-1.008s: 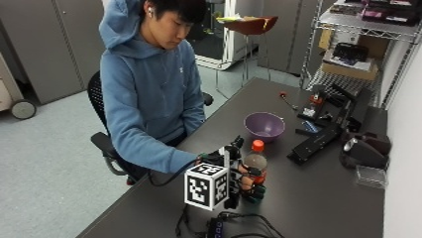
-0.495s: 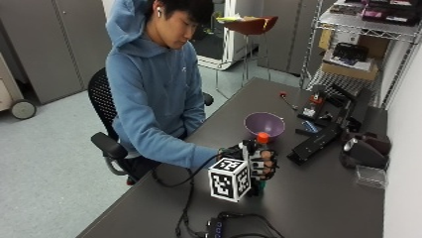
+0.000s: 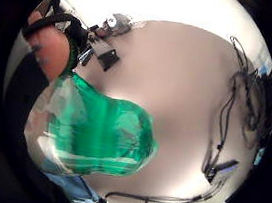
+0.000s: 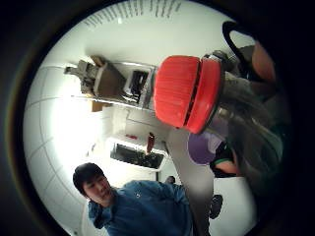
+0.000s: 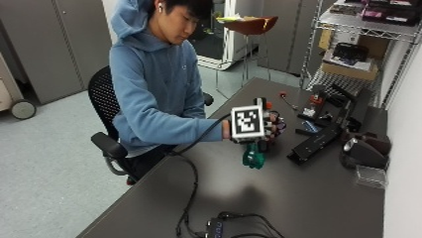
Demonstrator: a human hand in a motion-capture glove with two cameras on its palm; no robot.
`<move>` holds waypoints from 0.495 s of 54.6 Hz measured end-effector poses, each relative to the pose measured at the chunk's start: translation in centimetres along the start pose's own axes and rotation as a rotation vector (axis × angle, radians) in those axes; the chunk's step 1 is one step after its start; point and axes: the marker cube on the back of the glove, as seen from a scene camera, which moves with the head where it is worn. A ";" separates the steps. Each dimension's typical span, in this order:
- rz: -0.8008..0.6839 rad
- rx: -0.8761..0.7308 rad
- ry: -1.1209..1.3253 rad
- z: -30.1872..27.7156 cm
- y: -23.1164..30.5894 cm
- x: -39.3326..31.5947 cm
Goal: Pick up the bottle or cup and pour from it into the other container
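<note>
Above the worktop [image 5: 316, 198], the gloved right hand [image 5: 267, 126] grasps a clear bottle [image 3: 96, 131] with green contents and a red cap [image 4: 184, 91], fingers curled round its body; the bottle is lifted clear of the surface, its lower end showing below the hand. Just beyond the hand, partly hidden, sits a purple bowl [image 4: 204, 147]

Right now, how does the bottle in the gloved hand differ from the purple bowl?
The bottle is clear with green inside and a red cap; the bowl is purple and open-topped. The right hand holds the bottle up off the table; the bowl rests on the table, untouched. Both are containers.
</note>
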 end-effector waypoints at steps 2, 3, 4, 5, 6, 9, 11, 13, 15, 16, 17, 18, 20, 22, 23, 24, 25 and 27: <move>0.001 0.001 0.071 0.6 -0.8 -1.0; 0.003 -0.018 0.105 0.8 -1.0 -1.5; 0.004 -0.047 0.143 1.1 -1.1 -2.0; 0.006 -0.080 0.185 1.3 -1.1 -2.5; 0.006 -0.114 0.234 1.5 -1.1 -3.0; 0.002 -0.196 0.401 2.1 -1.4 -4.2; 0.001 -0.229 0.506 2.4 -1.8 -4.9; -0.003 -0.256 0.593 2.6 -2.1 -5.5; -0.012 -0.283 0.665 3.0 -2.3 -6.1; -0.018 -0.296 0.704 3.3 -2.4 -6.5; -0.025 -0.309 0.749 3.5 -2.5 -6.8; -0.032 -0.323 0.799 3.6 -2.6 -7.1; -0.047 -0.348 0.901 4.0 -2.8 -7.7; -0.059 -0.366 0.996 4.4 -3.1 -8.2; -0.062 -0.371 1.044 4.7 -3.2 -8.5; -0.062 -0.373 1.092 5.0 -3.4 -8.8; -0.062 -0.375 1.137 5.4 -3.5 -9.1; -0.074 -0.386 1.214 6.1 -3.6 -9.8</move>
